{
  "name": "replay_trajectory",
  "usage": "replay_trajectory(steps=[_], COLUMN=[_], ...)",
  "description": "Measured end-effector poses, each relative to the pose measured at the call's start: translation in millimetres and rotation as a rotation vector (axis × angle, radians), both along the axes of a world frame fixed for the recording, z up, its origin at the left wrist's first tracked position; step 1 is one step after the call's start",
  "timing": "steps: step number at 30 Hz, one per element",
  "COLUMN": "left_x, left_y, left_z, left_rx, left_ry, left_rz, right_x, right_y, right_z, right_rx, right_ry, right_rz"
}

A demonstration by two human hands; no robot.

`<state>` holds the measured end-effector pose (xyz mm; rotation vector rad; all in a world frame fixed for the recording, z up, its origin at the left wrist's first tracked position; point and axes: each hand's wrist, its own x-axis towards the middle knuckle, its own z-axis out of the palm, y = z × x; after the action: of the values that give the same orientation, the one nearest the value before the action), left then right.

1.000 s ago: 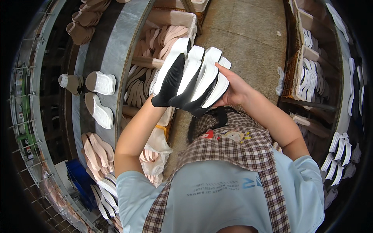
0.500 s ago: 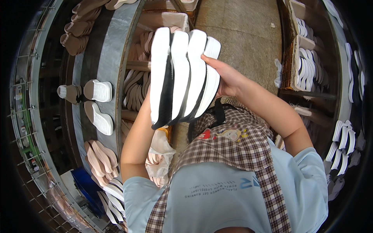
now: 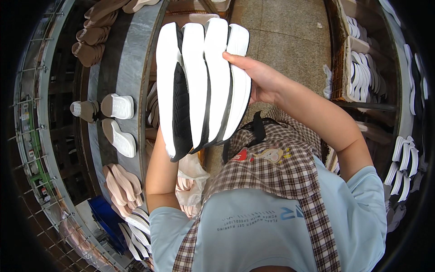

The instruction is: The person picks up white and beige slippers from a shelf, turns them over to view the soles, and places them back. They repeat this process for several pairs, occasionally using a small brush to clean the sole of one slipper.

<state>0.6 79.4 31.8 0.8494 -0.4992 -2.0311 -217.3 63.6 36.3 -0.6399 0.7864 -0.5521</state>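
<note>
four long shoe soles (image 3: 201, 86) stand side by side in a stack, held up high in front of the person's chest. they are smooth and white with rounded ends, and thin black layers show between them, one with a bumpy ribbed face. the right hand (image 3: 258, 79) is wrapped round the right edge of the stack, its thumb flat on the outermost white sole and its fingers curled behind. the left hand is hidden behind the stack, so its grip cannot be told; only the left forearm (image 3: 158, 177) shows, going up under the soles. to the left, a grey curved belt (image 3: 124, 59) carries two white soles (image 3: 118, 122). tan soles (image 3: 120, 181) lie stacked lower down. a checked apron (image 3: 281, 167) covers the light blue shirt.
</note>
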Motion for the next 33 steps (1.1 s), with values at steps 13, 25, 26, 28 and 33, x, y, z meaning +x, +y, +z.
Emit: replay_trajectory(steps=[13,25,26,28,33], left_x=[10.2,12.1,12.4,12.8,12.8], left_y=[14.2,4.9,4.9,5.0,0.7], left_z=[1.3,-0.6,-0.4,-0.6,-2.8], left_rx=[-0.017,-0.041,-0.04,-0.044,-0.049], left_ry=[-0.007,-0.012,-0.011,-0.011,-0.008], left_rz=[0.041,0.066,0.068,0.07,0.082], right_x=[7.4,7.2,7.0,5.9,3.8], right_y=[-6.1,-1.1,-1.2,-2.1,-6.5], right_z=[-5.8,13.1,13.4,12.2,6.9], right_rx=[-0.029,-0.136,-0.129,-0.144,-0.207], right_ry=[0.015,0.075,0.07,0.06,0.078], right_rz=[-0.035,-0.085,-0.08,-0.073,-0.027])
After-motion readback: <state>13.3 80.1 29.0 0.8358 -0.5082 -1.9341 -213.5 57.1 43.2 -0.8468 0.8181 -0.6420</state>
